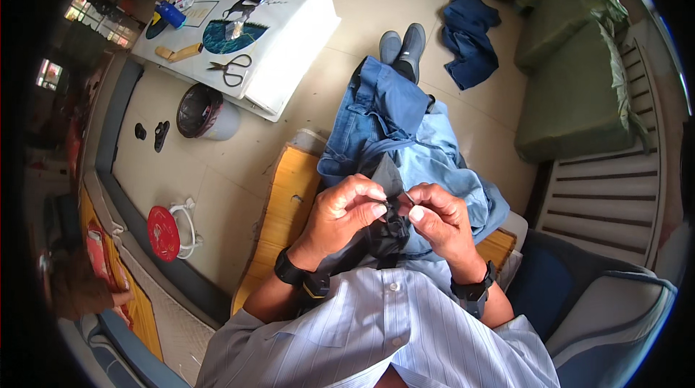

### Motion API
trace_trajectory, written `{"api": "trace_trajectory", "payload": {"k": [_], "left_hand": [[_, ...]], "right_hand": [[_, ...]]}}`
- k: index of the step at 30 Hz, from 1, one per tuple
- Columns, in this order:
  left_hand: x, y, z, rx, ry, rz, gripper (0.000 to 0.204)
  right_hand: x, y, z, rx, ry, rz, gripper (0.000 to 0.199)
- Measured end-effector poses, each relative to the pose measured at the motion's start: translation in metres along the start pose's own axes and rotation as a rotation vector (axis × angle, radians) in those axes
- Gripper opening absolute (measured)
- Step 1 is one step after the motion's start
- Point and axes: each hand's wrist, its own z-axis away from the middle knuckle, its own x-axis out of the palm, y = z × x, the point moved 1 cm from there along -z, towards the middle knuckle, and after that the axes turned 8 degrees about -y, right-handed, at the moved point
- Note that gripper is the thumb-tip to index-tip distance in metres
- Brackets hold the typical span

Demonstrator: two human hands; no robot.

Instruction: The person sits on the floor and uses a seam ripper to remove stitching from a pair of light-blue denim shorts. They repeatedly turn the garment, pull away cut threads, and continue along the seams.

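in the head view, looking down at the lap, the left hand (346, 208) and the right hand (438, 216) meet close together, thumbs and forefingers almost touching, both pinched shut on a small dark piece of cloth (391, 207) that stands up between them and bunches into a knot just under the fingertips. a thin needle-like sliver seems to sit at the right hand's fingertips, but it is too small to tell for sure. under and beyond both hands lies a pair of blue jeans (391, 124), draped over the knees and running away from the person toward a pair of grey shoes (404, 44). beneath the left hand is a wooden board (286, 207). each wrist wears a black band. well beyond the left hand, a white board (289, 48) on the floor carries scissors (232, 68) and a blue bottle (171, 14); nearer to that hand stands a dark bowl (203, 111), and a red disc (163, 233) lies off to its left. beyond the right hand a blue cloth (469, 37) lies on the floor beside a green sofa (572, 91).
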Motion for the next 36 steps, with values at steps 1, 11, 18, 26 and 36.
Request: {"api": "trace_trajectory", "payload": {"k": [1, 11, 18, 26, 36], "left_hand": [[0.001, 0.0, 0.001, -0.009, 0.016, 0.027, 0.016], [-0.001, -0.007, 0.002, -0.034, 0.031, 0.211, 0.016], [-0.001, -0.007, 0.001, -0.011, -0.011, 0.204, 0.028], [0.004, -0.012, 0.004, -0.127, 0.111, 0.212, 0.03], [0.006, -0.017, 0.001, -0.2, 0.259, 0.355, 0.024]], "right_hand": [[0.001, 0.004, -0.002, -0.057, 0.003, -0.007, 0.024], [0.013, -0.006, -0.01, -0.224, -0.128, 0.258, 0.029], [0.012, -0.003, -0.01, -0.214, -0.125, 0.351, 0.028], [0.02, 0.019, -0.009, -0.065, 0.014, 0.012, 0.025], [0.015, 0.043, -0.02, 0.074, 0.058, -0.304, 0.027]]}}
